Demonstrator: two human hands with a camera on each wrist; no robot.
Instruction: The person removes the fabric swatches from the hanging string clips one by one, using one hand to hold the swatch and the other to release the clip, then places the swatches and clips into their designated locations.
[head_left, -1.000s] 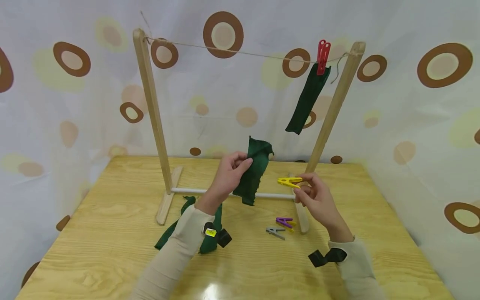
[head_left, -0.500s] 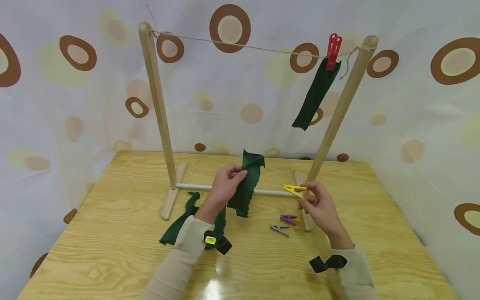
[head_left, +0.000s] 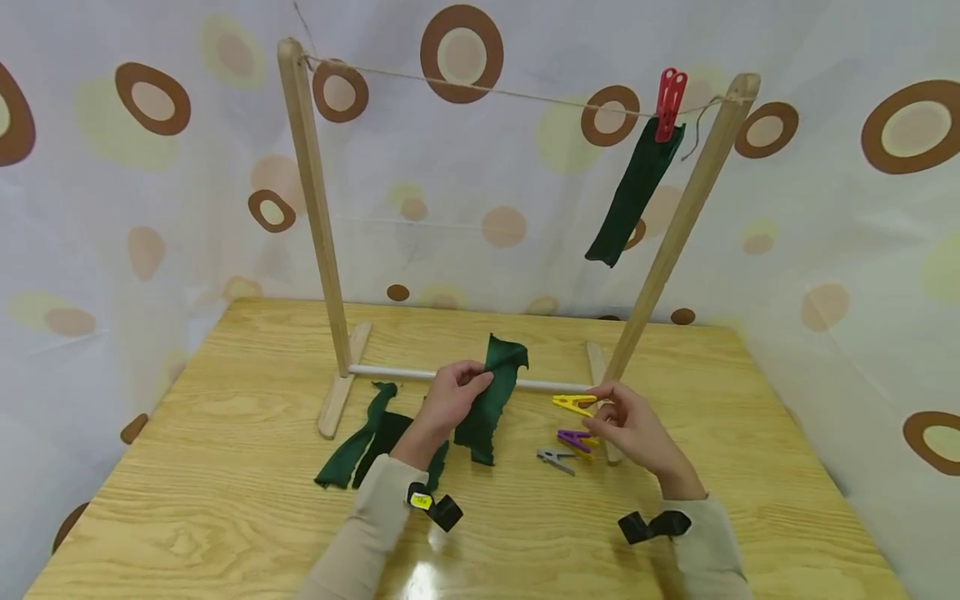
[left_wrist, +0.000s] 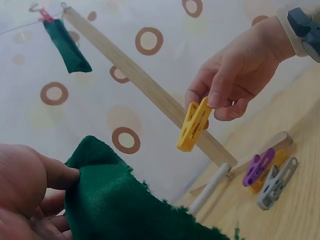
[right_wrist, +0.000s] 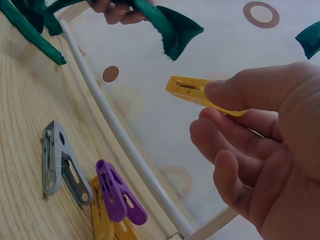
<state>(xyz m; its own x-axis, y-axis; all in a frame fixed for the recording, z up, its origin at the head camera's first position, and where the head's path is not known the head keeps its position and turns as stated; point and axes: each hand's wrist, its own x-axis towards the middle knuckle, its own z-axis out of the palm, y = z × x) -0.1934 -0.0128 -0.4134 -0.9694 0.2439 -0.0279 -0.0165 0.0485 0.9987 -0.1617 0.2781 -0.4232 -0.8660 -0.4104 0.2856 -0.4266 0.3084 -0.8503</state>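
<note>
My left hand (head_left: 452, 400) pinches a strip of dark green cloth (head_left: 489, 408) by its side edge, thumb on top; the cloth's upper corner folds over. To its right, my right hand (head_left: 633, 425) holds a yellow clothespin (head_left: 574, 404) by its handle ends between thumb and fingers. In the right wrist view that yellow clothespin (right_wrist: 187, 89) points toward the green cloth (right_wrist: 175, 32), with a gap between them. Below the right hand lie a purple clothespin (head_left: 573, 440), a grey clothespin (head_left: 556, 460) and another yellow clothespin (right_wrist: 101, 210), partly under the purple one.
A wooden rack with a left post (head_left: 315, 217), right post (head_left: 678, 237) and white bottom bar (head_left: 393, 372) stands on the table (head_left: 225, 517). A red clothespin (head_left: 667, 104) fixes a green strip (head_left: 630, 196) to the string (head_left: 525, 95). More green cloth (head_left: 367, 446) lies near the left forearm.
Both hands have come down toward the table, the green cloth in the left and the yellow clothespin in the right. The head view has shifted slightly.
</note>
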